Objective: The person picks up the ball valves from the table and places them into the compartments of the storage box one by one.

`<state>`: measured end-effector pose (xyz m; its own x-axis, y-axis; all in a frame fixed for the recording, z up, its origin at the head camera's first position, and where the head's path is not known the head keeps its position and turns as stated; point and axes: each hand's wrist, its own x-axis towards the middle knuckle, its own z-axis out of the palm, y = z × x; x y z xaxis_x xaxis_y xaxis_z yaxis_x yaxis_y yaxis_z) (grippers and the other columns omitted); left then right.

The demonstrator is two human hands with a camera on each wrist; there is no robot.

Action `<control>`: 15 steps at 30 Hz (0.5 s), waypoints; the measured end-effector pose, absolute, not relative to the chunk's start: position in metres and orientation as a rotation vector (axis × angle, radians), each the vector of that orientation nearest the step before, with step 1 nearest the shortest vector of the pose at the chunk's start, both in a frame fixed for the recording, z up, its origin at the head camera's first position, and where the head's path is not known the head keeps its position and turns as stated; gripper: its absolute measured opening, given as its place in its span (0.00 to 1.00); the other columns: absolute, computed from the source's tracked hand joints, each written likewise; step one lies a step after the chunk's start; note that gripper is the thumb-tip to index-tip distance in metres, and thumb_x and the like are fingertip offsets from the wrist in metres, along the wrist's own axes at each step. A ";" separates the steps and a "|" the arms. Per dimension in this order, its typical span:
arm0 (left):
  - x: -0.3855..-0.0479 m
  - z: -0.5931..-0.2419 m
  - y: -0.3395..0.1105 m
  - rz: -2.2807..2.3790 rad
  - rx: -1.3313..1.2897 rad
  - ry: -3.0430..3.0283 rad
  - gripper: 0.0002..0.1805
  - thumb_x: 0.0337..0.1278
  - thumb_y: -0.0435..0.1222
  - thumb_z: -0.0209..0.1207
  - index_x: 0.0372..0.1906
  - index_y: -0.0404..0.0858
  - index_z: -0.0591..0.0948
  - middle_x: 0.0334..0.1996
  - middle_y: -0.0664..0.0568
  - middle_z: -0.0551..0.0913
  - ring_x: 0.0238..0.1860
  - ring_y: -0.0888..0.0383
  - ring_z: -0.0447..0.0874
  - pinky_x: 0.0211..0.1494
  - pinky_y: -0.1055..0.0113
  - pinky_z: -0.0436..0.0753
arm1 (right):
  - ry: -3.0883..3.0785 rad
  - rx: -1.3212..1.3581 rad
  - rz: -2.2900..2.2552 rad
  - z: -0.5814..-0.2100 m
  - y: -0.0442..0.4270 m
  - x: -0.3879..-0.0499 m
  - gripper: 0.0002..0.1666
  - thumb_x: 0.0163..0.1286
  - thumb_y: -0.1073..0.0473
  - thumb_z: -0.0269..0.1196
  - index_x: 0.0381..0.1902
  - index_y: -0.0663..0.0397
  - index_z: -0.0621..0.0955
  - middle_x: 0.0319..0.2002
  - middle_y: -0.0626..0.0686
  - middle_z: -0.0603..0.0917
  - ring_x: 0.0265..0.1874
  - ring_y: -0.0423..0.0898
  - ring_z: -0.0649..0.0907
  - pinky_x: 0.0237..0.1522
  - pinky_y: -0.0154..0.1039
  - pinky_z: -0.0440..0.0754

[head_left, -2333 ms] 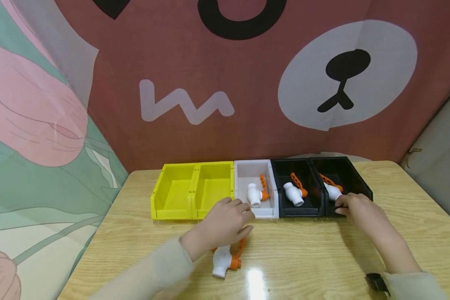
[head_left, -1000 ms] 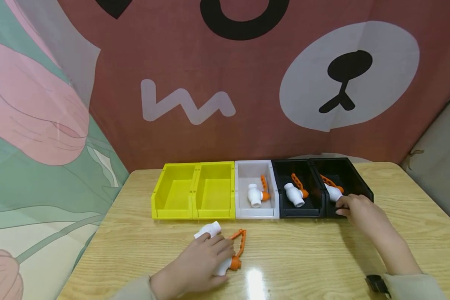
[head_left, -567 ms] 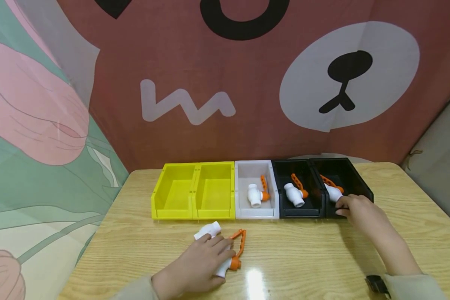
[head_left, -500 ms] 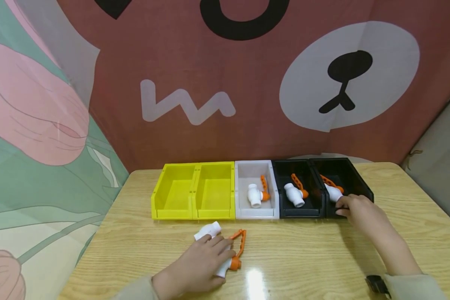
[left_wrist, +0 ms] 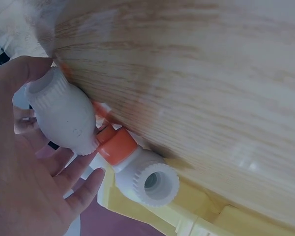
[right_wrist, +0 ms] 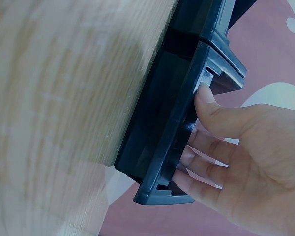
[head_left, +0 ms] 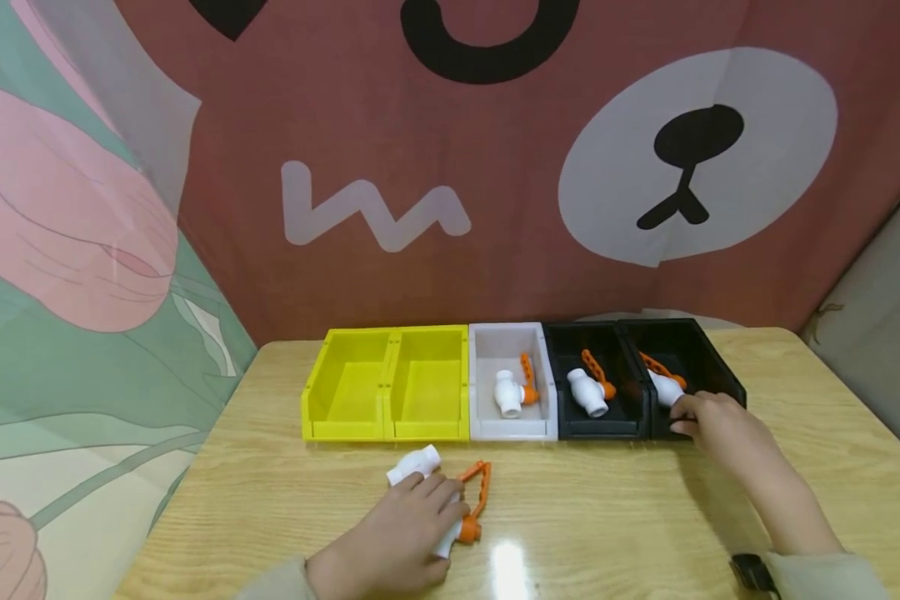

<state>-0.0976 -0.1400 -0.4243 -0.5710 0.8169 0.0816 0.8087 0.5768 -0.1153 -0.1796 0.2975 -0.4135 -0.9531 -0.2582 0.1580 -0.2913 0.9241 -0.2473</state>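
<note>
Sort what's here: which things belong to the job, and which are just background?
Probably the job:
white-and-orange valves
yellow bins
white bin
black bins

Apparently just background:
wooden table, merely support
reddish-brown backdrop
flower-print cloth

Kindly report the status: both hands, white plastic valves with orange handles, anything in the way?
Left hand grips round-bodied white valve. Right hand at rightmost black plastic bin, hold on valve inside unclear. Second valve close beyond left hand, possible snag.

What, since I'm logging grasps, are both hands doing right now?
Left hand: closed, holding a white valve.
Right hand: at another valve in the rightmost black bin; its grip cannot be told.
</note>
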 end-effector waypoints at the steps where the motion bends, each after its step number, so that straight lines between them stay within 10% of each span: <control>1: -0.098 -0.424 -0.140 0.094 -1.383 -2.667 0.30 0.48 0.50 0.64 0.58 0.43 0.77 0.59 0.51 0.75 0.60 0.53 0.73 0.59 0.56 0.75 | -2.957 0.429 0.408 -0.413 0.298 -0.180 0.05 0.58 0.64 0.72 0.32 0.53 0.84 0.30 0.49 0.82 0.32 0.55 0.81 0.32 0.54 0.81; 15: -0.097 -0.423 -0.139 0.082 -1.362 -2.640 0.30 0.44 0.49 0.66 0.55 0.43 0.78 0.56 0.53 0.77 0.58 0.54 0.74 0.58 0.56 0.75 | -2.966 0.432 0.403 -0.414 0.298 -0.180 0.05 0.59 0.64 0.71 0.31 0.53 0.84 0.30 0.49 0.82 0.32 0.55 0.81 0.32 0.52 0.81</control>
